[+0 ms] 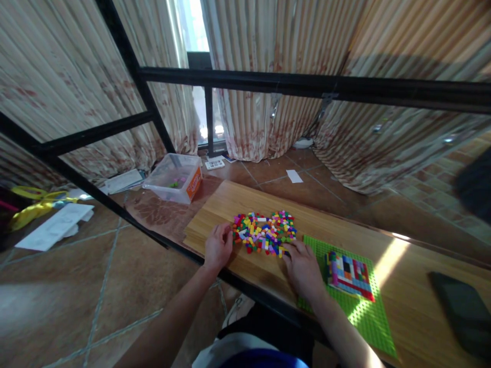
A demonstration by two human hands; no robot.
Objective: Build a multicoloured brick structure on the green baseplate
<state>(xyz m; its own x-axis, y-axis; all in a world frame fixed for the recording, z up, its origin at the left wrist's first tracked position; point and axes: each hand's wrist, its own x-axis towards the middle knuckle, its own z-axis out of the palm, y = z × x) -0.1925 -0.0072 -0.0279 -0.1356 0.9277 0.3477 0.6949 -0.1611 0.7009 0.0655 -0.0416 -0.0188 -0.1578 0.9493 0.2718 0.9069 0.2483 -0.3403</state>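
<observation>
A pile of small toy bricks (pixel 264 232) in many colours lies spread on a wooden bench. At the pile's left edge is my left hand (pixel 219 248), fingers curled and pressed together; what they hold, if anything, is hidden. My right hand (pixel 305 268) reaches to the pile's lower right edge, its fingers apart and touching bricks near some yellow ones. Right of that hand lies a green baseplate (pixel 368 327), partly covered by my wrist. On the baseplate stands a low, block-shaped brick build (pixel 350 275) with rows of red, white, light blue and other colours.
A clear plastic box (pixel 172 179) with an orange label and a few pieces inside stands beyond the bench's left end. A dark phone-like object (pixel 460 312) lies at the bench's right. Black metal bars (pixel 238 79) cross in front of curtains. Papers (pixel 53 227) lie on the tiled floor.
</observation>
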